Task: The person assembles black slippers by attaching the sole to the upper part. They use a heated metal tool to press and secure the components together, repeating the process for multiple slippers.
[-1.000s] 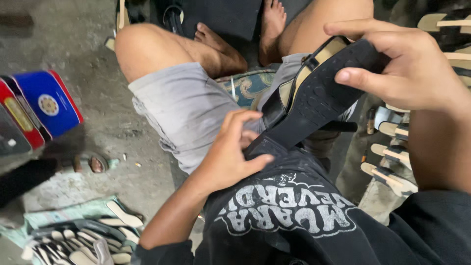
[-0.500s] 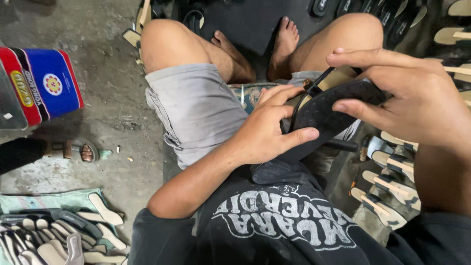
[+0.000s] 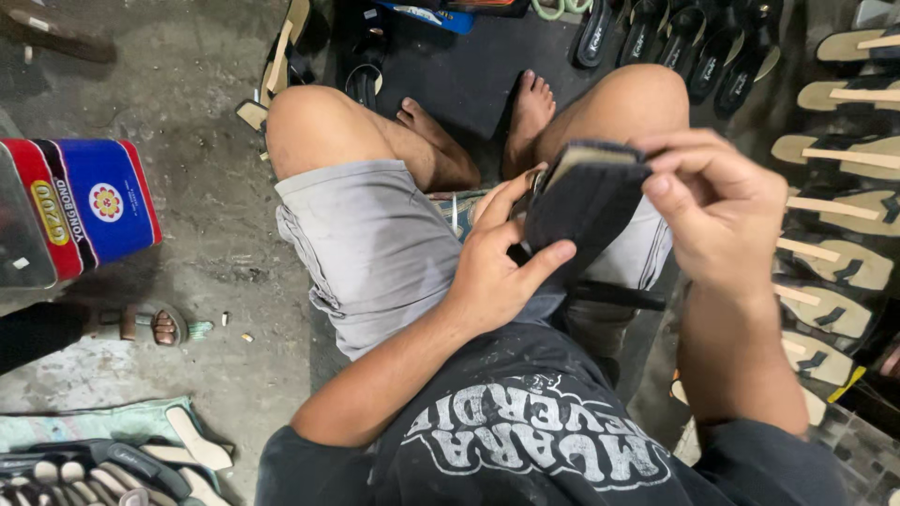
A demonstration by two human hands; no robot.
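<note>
A dark sandal sole [image 3: 586, 201] with a tan edge is held up above the person's lap, between the knees. The left hand [image 3: 497, 258] grips its lower end, thumb pressed on the dark face and fingers curled behind. The right hand [image 3: 717, 206] pinches the upper edge from the right, fingertips closed over the rim. Below are grey shorts [image 3: 375, 248] and bare feet on a dark mat [image 3: 469, 75]. Rows of tan sandals [image 3: 830, 215] lie at the right, and a red and blue tin [image 3: 80, 211] stands on the concrete floor [image 3: 206, 187] at the left.
</note>
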